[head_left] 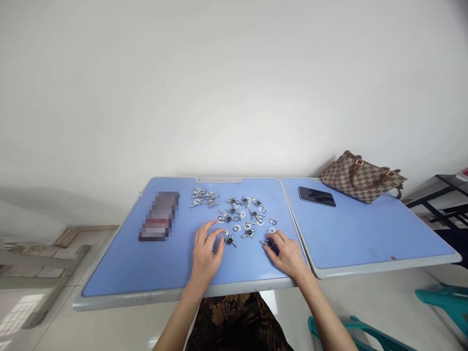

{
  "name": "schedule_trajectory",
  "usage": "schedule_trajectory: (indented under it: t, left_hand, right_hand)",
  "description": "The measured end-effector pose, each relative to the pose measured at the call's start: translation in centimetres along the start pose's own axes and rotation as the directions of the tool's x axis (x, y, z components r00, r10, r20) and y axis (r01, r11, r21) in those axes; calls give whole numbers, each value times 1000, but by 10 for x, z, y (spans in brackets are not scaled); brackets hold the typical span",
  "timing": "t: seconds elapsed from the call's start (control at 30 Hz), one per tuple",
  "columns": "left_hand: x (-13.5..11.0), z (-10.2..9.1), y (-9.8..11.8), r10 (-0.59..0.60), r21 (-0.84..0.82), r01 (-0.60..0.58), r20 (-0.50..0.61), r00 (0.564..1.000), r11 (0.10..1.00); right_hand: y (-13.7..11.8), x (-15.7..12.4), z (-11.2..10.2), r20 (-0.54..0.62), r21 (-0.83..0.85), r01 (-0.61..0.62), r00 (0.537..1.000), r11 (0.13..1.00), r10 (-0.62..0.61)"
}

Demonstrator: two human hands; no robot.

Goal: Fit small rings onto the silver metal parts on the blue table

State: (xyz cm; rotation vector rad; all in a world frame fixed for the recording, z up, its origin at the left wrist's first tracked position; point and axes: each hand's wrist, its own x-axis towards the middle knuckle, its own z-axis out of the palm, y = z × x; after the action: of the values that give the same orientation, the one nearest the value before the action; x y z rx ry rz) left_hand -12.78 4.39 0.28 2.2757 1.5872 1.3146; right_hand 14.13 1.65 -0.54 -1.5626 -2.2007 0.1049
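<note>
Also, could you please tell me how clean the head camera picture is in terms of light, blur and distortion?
Head view: soft, even light, only faint shadows beneath the left hand and right hand; wide-angle bowing curves the blue table edges; the oblong object is pixelated; the small metal parts are too small to resolve.

Front table (146,273) strip open; metal parts (241,209) crowd centre; box (159,216), seemingly low, left.

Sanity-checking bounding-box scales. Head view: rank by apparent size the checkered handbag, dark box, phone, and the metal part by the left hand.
1. checkered handbag
2. dark box
3. phone
4. metal part by the left hand
The handbag sits farthest back, so its lead is likely understated.
</note>
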Motion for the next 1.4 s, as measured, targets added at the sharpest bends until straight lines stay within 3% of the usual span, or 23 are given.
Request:
schedule_trajectory:
  t: [0.2, 0.43, 0.63, 0.83, 1.03, 1.4]
  left_hand:
    - [-1, -5, -1, -121, -65, 118, -41, 992, 991]
    - [0, -4, -2, -91, -81, 87, -45, 995, 993]
    - [2, -6, 0, -100, -97, 94, -50, 994, 991]
    - [2, -3, -3, -96, -106, 91, -42, 994, 990]
    - [2, -2, -4, -108, -97, 103, -51, 993, 990]
    - [3, -1, -5, -102, -108, 97, -44, 994, 989]
  right_hand:
    - [3, -1, 3, -50, 9, -59, 997, 998, 59]
    - [1, -2, -5, -28, 104, -60, 998, 993, 63]
    - [13, -1, -1, -178, 235, -252, 938, 939, 296]
    - [31, 22, -7, -193, 201, -275, 930, 940, 313]
    - [45, 48, -13, 5, 231, -170, 985, 958, 173]
    - [49, 44, -7, 2, 204, -147, 989, 968, 150]
